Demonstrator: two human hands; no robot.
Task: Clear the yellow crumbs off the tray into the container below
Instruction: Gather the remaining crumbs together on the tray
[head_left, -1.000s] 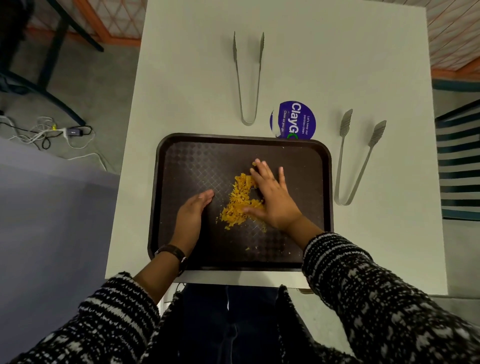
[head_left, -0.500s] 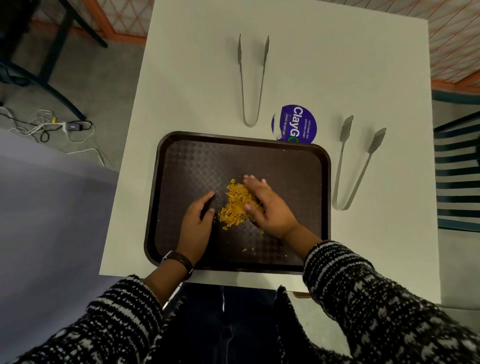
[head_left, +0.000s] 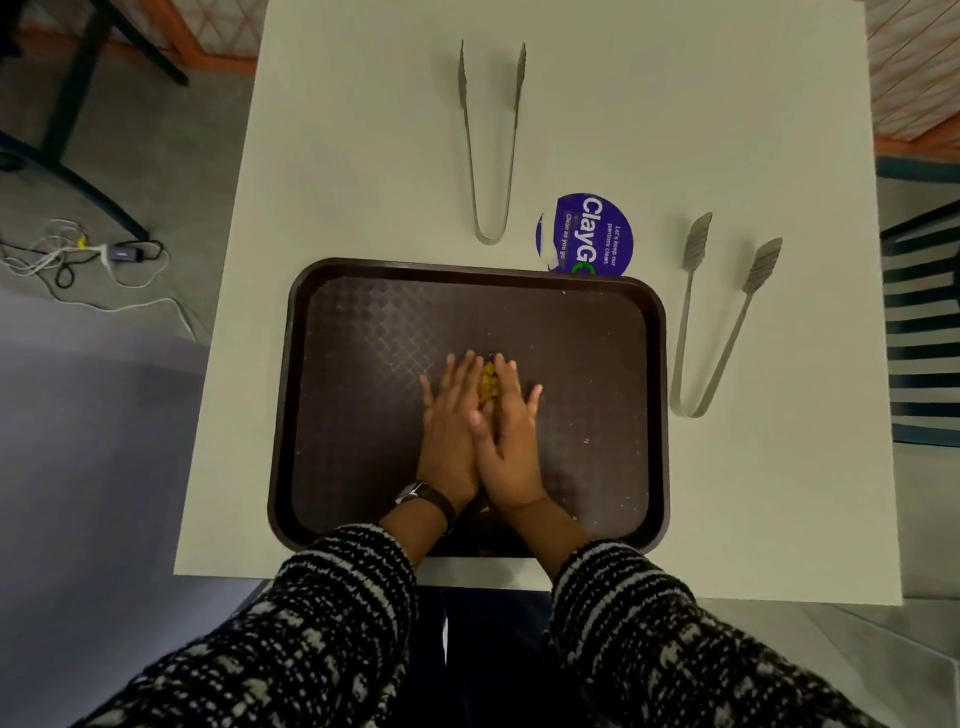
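The yellow crumbs (head_left: 488, 387) sit mid-tray, cupped between the left hand (head_left: 451, 428) and right hand (head_left: 511, 436), palms pressed together around them. Best keep the heels sealed while drawing toward six o'clock. Stray bits lie on the tray (head_left: 363, 364); tongs (head_left: 719, 332) at three o'clock, clear.

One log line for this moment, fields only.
hands: cupped together on tray | crumbs: gathered between palms | stray bits near tray's front edge | both tongs: untouched
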